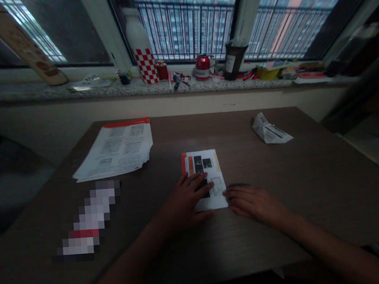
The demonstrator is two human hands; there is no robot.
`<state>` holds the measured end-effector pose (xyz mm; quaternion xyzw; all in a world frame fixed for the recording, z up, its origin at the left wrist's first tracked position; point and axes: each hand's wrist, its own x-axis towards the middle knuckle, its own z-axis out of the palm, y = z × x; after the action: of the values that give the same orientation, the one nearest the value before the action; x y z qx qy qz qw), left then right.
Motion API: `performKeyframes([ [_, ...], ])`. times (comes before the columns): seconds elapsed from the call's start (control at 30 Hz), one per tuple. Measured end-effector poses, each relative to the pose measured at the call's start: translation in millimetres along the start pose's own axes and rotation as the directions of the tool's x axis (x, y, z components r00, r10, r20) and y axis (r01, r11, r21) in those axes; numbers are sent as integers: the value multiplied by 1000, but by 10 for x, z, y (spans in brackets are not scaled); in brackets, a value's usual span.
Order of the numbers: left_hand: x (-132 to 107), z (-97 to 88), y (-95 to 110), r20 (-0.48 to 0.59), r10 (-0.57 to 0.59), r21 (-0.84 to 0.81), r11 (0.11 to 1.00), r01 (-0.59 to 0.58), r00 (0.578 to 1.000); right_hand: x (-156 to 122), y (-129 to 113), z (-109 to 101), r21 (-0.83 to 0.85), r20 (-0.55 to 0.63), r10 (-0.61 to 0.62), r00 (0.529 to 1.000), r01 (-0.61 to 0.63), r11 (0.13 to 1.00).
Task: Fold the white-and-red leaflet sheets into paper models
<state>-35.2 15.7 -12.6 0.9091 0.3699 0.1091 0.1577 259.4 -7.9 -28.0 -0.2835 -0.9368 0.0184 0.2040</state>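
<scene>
A folded printed sheet of paper (217, 174) lies on the table in front of me, white with dark pictures and an orange-red strip along its left side. My left hand (195, 193) rests flat across its left and lower part, fingers spread. At the sheet's lower right edge is my right hand (250, 200), its fingers close together and their tips pinched at the paper's border. The underside of the sheet is hidden, as is the paper beneath my left palm.
A stack of printed sheets (118, 149) lies at the table's back left, with a blurred-out object (91, 220) nearer me. A folded paper piece (269, 132) sits at the back right. On the windowsill stand a checkered bottle (145, 60), a red can (203, 67) and a dark cup (234, 61).
</scene>
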Motion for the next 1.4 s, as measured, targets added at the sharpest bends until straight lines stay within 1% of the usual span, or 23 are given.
performKeyframes([
  [0.1,0,-3,-9,16,1,2,1000,-1,1000,35,-21,-27,51,4,53,999,-53,997],
  [0.2,6,8,-20,8,3,-6,1000,-3,1000,73,-24,-79,184,35,126,991,-130,974],
  [0.3,11,29,-32,-13,-1,-26,1000,1,1000,65,4,-109,267,77,135,988,-151,952],
  [0.4,15,48,-37,-33,-4,-36,999,3,999,23,41,-86,266,97,122,988,-144,953],
  [0.5,19,52,-31,-42,-11,-39,999,9,999,4,49,-35,239,77,117,990,-132,962],
  [0.57,18,37,-26,-34,-13,-51,999,11,999,14,36,-13,238,58,136,989,-147,960],
  [0.63,4,-2,-27,-13,-5,-76,997,4,1000,33,19,-10,277,49,173,984,-180,944],
  [0.7,-28,-67,-43,11,14,-116,993,-13,1000,50,10,-20,343,44,214,976,-216,914],
  [0.77,-77,-150,-77,12,34,-162,986,-32,999,58,12,-35,399,43,261,964,-256,881],
  [0.87,-151,-260,-151,-5,39,-144,989,-39,999,58,30,-59,423,54,354,934,-343,839],
  [0.93,-176,-291,-201,-7,30,-132,991,-31,1000,54,45,-80,429,63,415,907,-401,810],
  [1.03,-158,-256,-257,-20,4,-102,995,-7,1000,53,72,-126,453,72,467,881,-446,772],
  [1.1,-126,-204,-278,-45,-14,-75,997,11,999,57,104,-158,460,73,465,882,-444,769],
  [1.17,-98,-159,-292,-77,-32,-76,997,26,996,66,154,-180,448,62,415,908,-397,801],
  [1.27,-81,-128,-307,-106,-49,-106,994,38,993,93,256,-180,379,70,311,948,-313,871],
  [1.33,-81,-125,-316,-120,-60,-123,991,45,991,119,325,-159,328,94,286,954,-301,896],
  [1.4,-81,-124,-324,-132,-71,-128,990,54,989,148,385,-127,304,101,289,952,-306,902],
])
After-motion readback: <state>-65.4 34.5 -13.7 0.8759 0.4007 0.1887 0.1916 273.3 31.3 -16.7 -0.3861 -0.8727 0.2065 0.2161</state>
